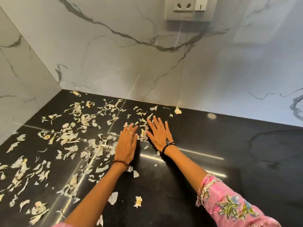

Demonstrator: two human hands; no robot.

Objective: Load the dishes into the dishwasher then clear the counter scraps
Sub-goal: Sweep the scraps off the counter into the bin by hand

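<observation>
Scraps (pixel 70 136) across black counter (pixel 229 145) under marble wall (pixel 114 54); left hand (pixel 126 143), right hand (pixel 159 135) flat, fingers spread.

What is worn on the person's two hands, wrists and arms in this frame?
The left hand wears a thin ring on one finger and a brown beaded bracelet at the wrist. The right hand has a small dark mark on its back and a black thread band at the wrist. A pink floral sleeve covers the right forearm.
</observation>
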